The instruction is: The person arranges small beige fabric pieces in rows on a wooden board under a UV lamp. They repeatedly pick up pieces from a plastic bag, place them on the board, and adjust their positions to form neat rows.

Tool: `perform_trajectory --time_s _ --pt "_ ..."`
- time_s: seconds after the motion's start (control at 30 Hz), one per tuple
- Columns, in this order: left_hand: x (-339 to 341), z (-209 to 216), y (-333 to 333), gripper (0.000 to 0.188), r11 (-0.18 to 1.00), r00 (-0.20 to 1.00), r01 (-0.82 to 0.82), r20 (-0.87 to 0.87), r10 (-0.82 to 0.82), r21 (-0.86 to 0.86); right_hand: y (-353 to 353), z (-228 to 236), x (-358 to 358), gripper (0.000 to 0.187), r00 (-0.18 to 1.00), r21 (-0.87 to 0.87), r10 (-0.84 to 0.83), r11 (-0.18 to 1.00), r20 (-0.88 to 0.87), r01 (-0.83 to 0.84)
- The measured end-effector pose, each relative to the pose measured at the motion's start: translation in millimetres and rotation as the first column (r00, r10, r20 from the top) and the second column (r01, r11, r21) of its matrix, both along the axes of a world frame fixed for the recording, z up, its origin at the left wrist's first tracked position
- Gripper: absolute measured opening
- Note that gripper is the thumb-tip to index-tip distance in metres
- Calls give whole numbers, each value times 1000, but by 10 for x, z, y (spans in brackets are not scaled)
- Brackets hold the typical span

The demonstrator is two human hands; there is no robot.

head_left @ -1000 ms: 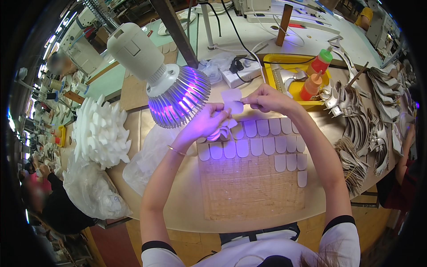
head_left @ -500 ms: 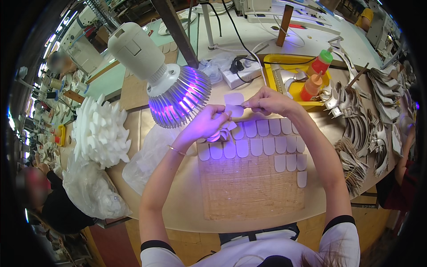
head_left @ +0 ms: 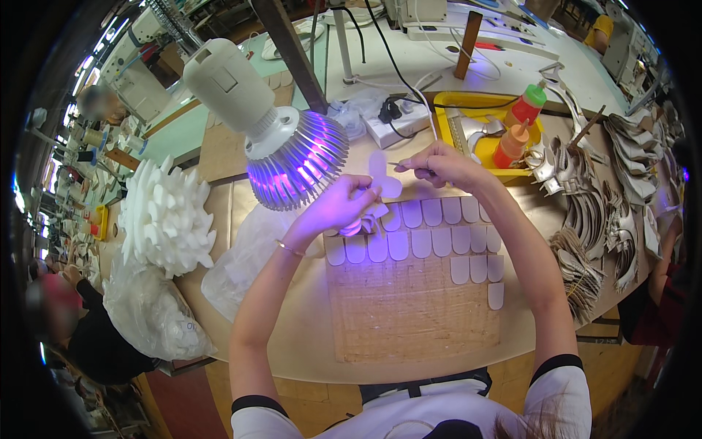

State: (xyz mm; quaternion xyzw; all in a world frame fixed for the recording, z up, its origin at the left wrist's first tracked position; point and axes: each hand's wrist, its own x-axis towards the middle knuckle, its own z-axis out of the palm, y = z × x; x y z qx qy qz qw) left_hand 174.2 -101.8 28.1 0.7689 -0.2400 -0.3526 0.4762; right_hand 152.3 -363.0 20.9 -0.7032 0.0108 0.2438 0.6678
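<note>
My left hand [head_left: 342, 203] is closed around a fanned bunch of small white round-ended pieces [head_left: 391, 187], lit violet. One blurred piece [head_left: 377, 164] stands up from the far side of the bunch. Just right of it, my right hand [head_left: 440, 167] pinches a thin pointed tool [head_left: 395, 164], its tip beside the pieces; its exact kind is too small to tell. Below both hands, a brown board [head_left: 417, 314] carries rows of similar white pieces [head_left: 441, 240] along its far part and right side.
Close left of my hands hangs a finned lamp [head_left: 296, 157] glowing violet. A yellow tray [head_left: 468, 97] holds red [head_left: 525, 110] and orange [head_left: 510, 146] squeeze bottles. Stacked cut parts [head_left: 585, 219] lie right; white foam pieces [head_left: 164, 216] and a plastic bag [head_left: 150, 311] left.
The pieces between my hands have fanned apart, one now standing upright and blurred. My right hand has drawn slightly right, and the thin tool's tip now shows.
</note>
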Motion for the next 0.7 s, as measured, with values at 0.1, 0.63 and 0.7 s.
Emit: perform_trajectory --time_s 0.1,0.63,0.7 --pt "-70 75 10 36 1000 1000 7 -30 -7 19 -46 -17 52 27 957 -305 -15 946 291 108" --pt "-901 349 140 21 992 875 106 467 -127 72 238 560 -860 30 783 -500 252 862 569 85" --pt "-1099 446 125 20 971 852 166 471 -229 172 376 636 -1116 29 708 -511 425 853 564 -105"
